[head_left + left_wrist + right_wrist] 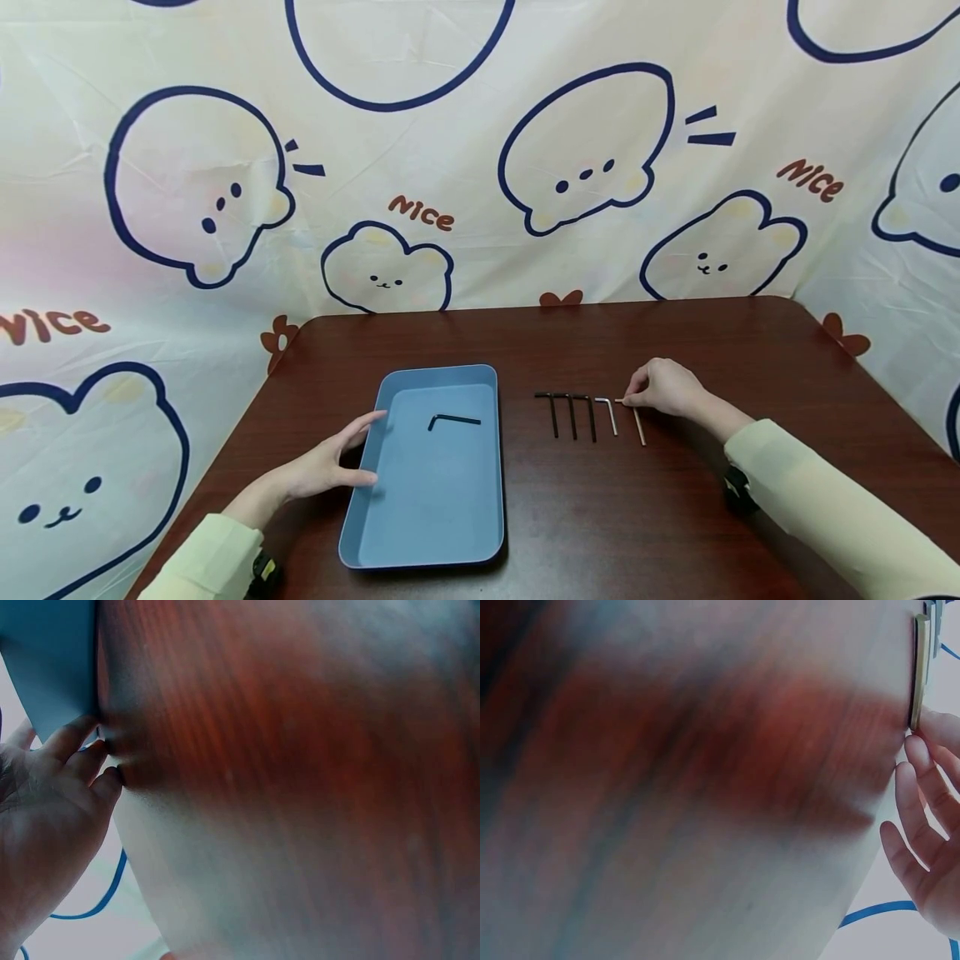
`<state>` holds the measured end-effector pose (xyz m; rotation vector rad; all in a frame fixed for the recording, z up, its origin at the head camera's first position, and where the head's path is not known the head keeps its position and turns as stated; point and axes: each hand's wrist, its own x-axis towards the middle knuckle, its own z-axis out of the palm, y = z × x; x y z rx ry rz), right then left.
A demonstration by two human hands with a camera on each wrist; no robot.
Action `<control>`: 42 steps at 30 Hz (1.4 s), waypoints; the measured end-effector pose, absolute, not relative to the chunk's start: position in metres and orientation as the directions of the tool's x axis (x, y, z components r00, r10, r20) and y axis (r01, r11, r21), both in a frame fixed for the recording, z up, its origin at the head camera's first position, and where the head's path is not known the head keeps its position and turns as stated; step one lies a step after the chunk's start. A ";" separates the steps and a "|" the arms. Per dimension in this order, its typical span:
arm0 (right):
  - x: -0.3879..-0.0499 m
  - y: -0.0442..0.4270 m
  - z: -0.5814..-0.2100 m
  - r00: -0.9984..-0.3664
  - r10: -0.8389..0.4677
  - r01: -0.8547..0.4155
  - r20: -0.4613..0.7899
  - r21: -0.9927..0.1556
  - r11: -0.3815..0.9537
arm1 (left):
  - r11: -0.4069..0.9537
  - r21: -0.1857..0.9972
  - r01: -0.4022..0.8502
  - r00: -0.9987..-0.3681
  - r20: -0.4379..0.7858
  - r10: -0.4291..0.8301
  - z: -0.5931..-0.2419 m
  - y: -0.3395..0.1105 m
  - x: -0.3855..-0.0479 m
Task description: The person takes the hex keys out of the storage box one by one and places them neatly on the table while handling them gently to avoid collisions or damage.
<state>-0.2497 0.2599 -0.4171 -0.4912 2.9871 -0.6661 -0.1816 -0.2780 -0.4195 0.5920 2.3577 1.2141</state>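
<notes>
A blue tray (438, 500) lies on the table with a black hex key (457, 419) inside it. My left hand (322, 462) is at the tray's left side, thumb and forefinger spread apart and touching its rim. Other fingers of this hand rest against the outer wall in the left wrist view. On the right, my right hand (667, 387) pinches a gold-toned hex key (639, 427) near its bend, with the long arm pointing toward me. Just left of it lie a silver hex key (612, 418) and a row of black hex keys (573, 418).
The dark brown wooden table (600, 517) carries the tray left of centre and the row of keys right of it. A cartoon-printed cloth (465, 167) hangs behind the table's far edge and along both sides.
</notes>
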 end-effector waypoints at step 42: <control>-0.267 0.205 -0.372 -0.918 -0.389 -0.378 0.083 -0.486 0.788 | 0.533 0.828 0.175 -0.827 -0.170 0.536 -0.418 -0.277 -0.180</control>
